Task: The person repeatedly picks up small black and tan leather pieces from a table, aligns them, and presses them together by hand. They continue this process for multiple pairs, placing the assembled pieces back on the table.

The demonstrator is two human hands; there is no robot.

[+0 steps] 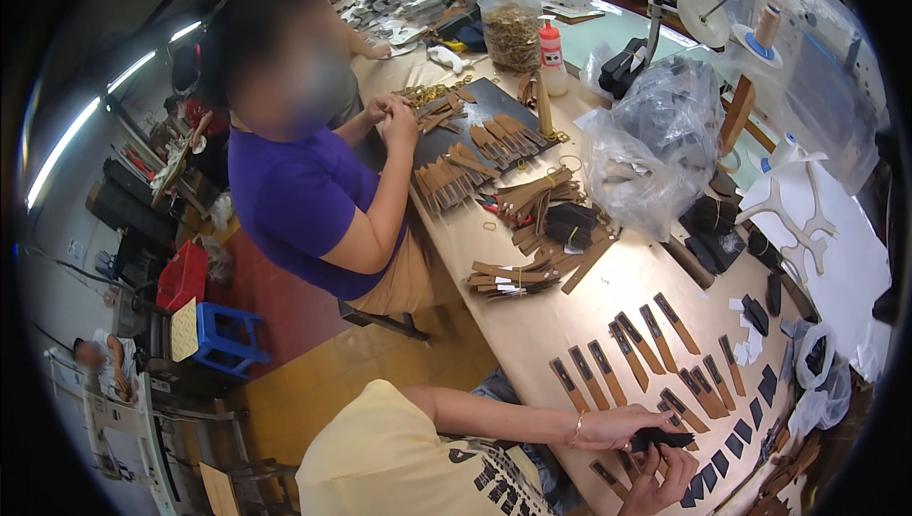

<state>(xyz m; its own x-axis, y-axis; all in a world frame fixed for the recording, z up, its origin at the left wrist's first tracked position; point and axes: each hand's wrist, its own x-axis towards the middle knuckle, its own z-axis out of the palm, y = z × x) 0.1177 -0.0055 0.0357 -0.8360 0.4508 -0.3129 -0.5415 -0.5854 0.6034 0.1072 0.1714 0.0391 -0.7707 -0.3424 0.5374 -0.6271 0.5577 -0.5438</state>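
Observation:
My left hand [616, 428] reaches over the table from the lower left, a thin bracelet at its wrist. Its fingers are closed on a small black flat piece [673, 438], perhaps of leather or cloth. Just below, my right hand [665, 484] has its fingers bent at the same piece and seems to pinch its near edge. Under and around my hands, brown straps [627, 354] with dark ends lie in rows. Closer to the right edge runs a slanted line of loose black pieces [734, 445]. My hands partly cover some straps.
A co-worker in a purple shirt [294, 198] sits at the table's left side, hands above a dark board [484, 103] with brown strips. Bundled straps [522, 274], a clear plastic bag [655, 141] and a red-topped bottle [551, 55] stand farther off. A blue stool [228, 335] is on the floor.

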